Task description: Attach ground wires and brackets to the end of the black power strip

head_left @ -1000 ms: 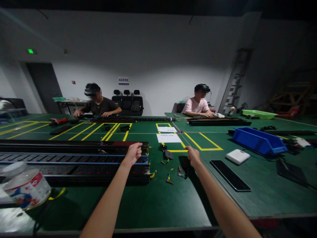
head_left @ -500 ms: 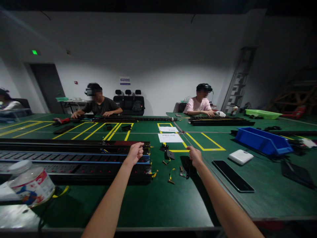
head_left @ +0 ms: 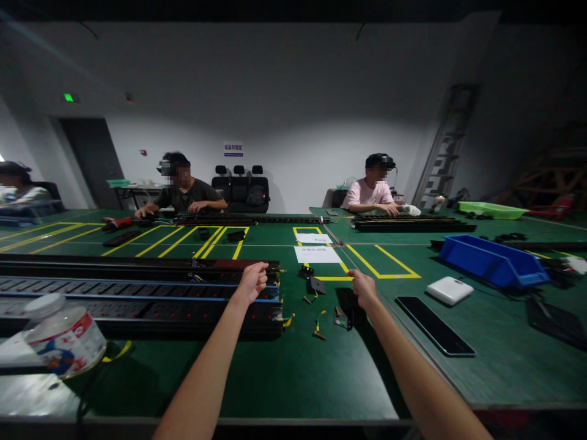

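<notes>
My left hand (head_left: 253,283) is held up above the right end of the long black rails (head_left: 183,311), its fingers curled in and the index finger pointing right. My right hand (head_left: 364,287) is raised over the green table, closed in the same way with its index finger towards the left. A wide gap lies between the two hands, and no object shows in either. Below and between them are a small black plate (head_left: 316,285), a metal bracket (head_left: 340,318) and a bolt with a yellow-green wire (head_left: 319,335).
At left stands a clear jar (head_left: 66,342) with a white lid. A black phone (head_left: 435,326), a white box (head_left: 449,290) and a blue bin (head_left: 493,260) are at right. Paper labels (head_left: 316,254) lie ahead. Two co-workers sit across the table; another is at far left.
The view has turned slightly left, so the scene sits a little further right. Both hands keep the same closed pose and nearly the same place.
</notes>
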The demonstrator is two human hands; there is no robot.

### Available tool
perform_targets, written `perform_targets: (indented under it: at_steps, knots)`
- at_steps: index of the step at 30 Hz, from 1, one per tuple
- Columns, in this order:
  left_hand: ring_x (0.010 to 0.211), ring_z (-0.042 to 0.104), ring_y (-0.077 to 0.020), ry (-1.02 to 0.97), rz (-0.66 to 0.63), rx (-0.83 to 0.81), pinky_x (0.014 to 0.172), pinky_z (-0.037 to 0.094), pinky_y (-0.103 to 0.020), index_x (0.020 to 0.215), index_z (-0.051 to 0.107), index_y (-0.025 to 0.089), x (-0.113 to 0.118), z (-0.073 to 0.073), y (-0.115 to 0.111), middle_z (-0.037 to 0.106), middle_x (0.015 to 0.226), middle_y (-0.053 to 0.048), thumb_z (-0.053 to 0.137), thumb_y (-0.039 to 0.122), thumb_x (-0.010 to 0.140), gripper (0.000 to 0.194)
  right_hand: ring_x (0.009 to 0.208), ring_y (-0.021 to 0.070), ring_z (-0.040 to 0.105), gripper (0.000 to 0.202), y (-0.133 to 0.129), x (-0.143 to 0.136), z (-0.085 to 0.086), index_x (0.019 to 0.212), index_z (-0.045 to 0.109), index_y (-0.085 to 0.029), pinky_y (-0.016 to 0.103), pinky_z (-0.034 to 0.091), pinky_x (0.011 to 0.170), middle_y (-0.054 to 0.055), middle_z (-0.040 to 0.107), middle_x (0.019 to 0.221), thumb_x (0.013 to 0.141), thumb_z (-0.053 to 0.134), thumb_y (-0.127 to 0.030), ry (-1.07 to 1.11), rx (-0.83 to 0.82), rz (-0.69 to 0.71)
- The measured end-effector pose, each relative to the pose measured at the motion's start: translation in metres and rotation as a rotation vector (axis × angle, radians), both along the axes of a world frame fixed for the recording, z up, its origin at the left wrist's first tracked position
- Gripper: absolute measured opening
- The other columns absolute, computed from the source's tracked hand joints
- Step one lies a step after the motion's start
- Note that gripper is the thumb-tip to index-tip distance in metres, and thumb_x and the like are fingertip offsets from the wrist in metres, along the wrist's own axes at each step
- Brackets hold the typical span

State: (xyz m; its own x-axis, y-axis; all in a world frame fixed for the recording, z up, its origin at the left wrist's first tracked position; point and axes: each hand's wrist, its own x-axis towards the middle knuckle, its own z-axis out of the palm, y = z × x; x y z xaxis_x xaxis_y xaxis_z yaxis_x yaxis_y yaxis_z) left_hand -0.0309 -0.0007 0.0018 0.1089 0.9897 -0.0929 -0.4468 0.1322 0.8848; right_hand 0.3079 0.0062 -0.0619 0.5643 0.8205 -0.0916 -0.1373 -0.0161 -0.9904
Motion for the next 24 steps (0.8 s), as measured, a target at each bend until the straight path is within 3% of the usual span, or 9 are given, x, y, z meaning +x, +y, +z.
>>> perform_targets:
  at_steps: [24]
  knots:
    - [0.034,0.018,-0.0010,-0.012,0.009,-0.031,0.035,0.009,-0.014,0.068,0.042,0.020,0.0012,0.0045,-0.0031,0.024,0.045,0.015,0.071,0.020,0.070,0.029,0.037,0.0059,0.021,0.017,-0.0009,0.0002,0.0012,0.074,0.063,-0.014,0.020,0.015,0.035,-0.012,0.027,0.043,0.068,0.063,-0.031,-0.008,-0.009,-0.002]
